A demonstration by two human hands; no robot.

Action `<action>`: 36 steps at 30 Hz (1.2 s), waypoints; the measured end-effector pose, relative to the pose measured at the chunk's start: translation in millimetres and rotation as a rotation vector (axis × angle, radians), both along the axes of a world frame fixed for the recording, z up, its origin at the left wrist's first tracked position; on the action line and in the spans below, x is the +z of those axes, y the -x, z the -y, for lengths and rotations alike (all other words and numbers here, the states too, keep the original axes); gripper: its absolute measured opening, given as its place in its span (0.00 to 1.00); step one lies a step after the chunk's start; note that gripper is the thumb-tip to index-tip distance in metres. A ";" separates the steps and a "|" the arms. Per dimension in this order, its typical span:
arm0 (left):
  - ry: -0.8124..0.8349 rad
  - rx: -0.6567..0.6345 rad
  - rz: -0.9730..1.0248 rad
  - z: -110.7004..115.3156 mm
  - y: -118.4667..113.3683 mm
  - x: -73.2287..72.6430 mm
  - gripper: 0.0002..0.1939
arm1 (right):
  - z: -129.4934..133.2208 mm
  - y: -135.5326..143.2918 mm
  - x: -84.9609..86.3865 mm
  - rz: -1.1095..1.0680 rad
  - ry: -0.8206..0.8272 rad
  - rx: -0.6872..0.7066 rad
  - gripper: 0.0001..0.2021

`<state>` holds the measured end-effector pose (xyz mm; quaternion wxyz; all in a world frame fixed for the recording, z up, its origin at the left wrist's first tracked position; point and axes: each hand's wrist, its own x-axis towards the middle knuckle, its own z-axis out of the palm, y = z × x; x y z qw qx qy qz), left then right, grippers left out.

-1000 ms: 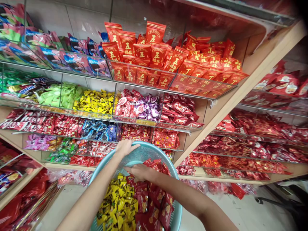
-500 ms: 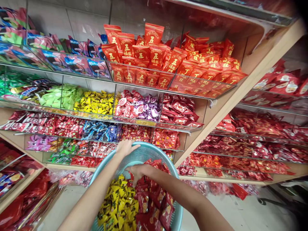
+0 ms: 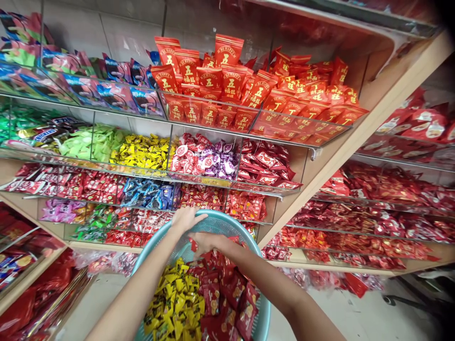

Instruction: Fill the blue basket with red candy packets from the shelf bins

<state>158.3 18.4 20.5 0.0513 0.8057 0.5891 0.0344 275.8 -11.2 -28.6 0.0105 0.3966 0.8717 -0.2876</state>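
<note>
A teal plastic basket (image 3: pixel 263 303) stands below me, leaning against the lower shelves. My left hand (image 3: pixel 185 219) grips its far rim, thumb lying along the edge. Yellow-wrapped candies (image 3: pixel 174 303) fill the basket's left side, and dark red snack packets (image 3: pixel 227 303) lie on the right. Inside the basket, my right hand (image 3: pixel 203 244) is closed, fingers curled downward. A bit of red wrapper (image 3: pixel 193 245) shows at its fingertips; the rest of what it holds is hidden by the hand.
Divided shelves (image 3: pixel 313 166) of wrapped sweets rise ahead, with red packets (image 3: pixel 231 85) on the upper one and yellow candies (image 3: pixel 142 154) below. Clear acrylic fronts edge each tier. A slanting wooden upright (image 3: pixel 341 142) separates more red packets at right. Plastic bags (image 3: pixel 110 262) lie near the floor.
My right hand has lifted slightly and its fingers have closed, with red wrapper now showing at the fingertips. Some red packets have shifted toward the yellow candies. My left hand stays on the rim.
</note>
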 end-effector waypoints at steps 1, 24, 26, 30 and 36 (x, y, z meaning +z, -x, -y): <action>0.002 0.004 -0.002 -0.3 0.1 -0.3 0.34 | -3.7 -2.9 4.1 -0.001 -0.004 0.013 0.34; -0.007 -0.010 0.012 0.4 -0.2 0.0 0.35 | 25.0 -0.8 20.9 0.330 -0.363 0.137 0.17; -0.010 -0.003 0.010 0.8 -0.4 0.1 0.35 | 34.3 4.0 22.5 0.276 -0.362 0.195 0.17; -0.019 -0.006 0.000 1.3 -0.6 0.5 0.36 | 49.6 10.2 13.8 0.208 -0.352 0.249 0.17; -0.024 -0.020 -0.006 0.5 0.5 0.4 0.36 | 35.5 3.1 -2.3 0.311 -0.349 -0.069 0.27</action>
